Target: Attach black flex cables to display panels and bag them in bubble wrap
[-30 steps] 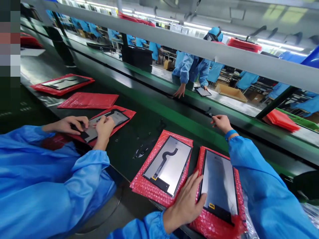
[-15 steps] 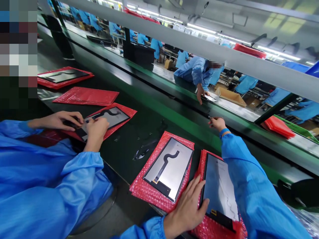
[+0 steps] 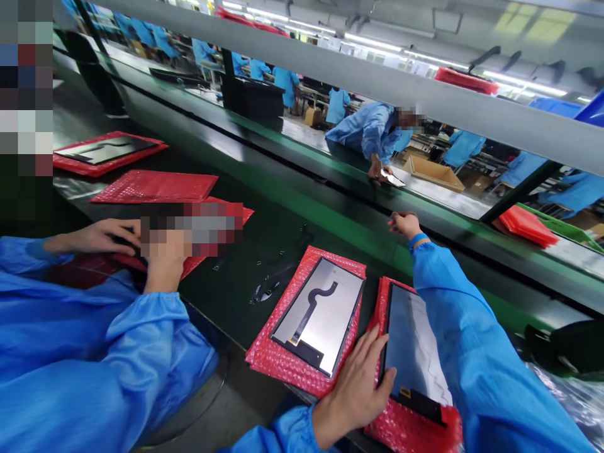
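My left hand lies with fingers stretched out between two display panels, its fingertips on the red bubble bag edges. The left display panel rests on a red bubble bag and carries a black S-shaped flex cable. Beside it, the other display panel sits on another red bubble bag, partly hidden by my right sleeve. My right arm reaches out over the green conveyor belt, and my right hand has curled fingers. Whatever may be between them is too small to make out.
At left, a co-worker's hands are over another panel, partly blurred out. Red bags and a display panel lie beyond. Clear film scraps lie mid-table. Across the belt, a person leans over near a cardboard box.
My right hand has shifted slightly, its fingers curled more; the dark bit at its fingertips no longer shows. The person across now grips a small panel. My left hand stays put.
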`<state>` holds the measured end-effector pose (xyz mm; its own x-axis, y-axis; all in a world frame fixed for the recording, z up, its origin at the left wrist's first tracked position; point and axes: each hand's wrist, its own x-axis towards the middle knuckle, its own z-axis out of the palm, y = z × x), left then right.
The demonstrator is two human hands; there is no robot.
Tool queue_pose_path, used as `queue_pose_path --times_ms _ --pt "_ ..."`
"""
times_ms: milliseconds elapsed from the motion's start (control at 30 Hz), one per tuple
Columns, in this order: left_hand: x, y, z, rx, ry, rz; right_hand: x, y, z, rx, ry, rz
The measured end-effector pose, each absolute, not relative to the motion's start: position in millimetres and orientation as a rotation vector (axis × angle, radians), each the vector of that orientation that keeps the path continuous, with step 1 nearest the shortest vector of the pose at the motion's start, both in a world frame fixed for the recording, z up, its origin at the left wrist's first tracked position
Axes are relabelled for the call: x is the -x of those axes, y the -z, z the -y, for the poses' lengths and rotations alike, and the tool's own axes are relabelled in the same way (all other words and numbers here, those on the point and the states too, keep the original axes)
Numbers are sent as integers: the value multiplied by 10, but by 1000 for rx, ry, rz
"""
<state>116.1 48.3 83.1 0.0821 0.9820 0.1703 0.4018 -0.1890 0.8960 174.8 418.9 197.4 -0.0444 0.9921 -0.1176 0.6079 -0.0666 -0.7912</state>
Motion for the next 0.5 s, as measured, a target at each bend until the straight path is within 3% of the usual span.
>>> queue_pose_path --times_ms 267,500 --pt "-1174 -699 -522 -1726 -1115 -1420 -1985 -2382 -3629 1518 -956 1704" --pt "-1160 -614 -550 -1694 -1136 -1411 -3064 -2875 -2006 1427 -1057 1760"
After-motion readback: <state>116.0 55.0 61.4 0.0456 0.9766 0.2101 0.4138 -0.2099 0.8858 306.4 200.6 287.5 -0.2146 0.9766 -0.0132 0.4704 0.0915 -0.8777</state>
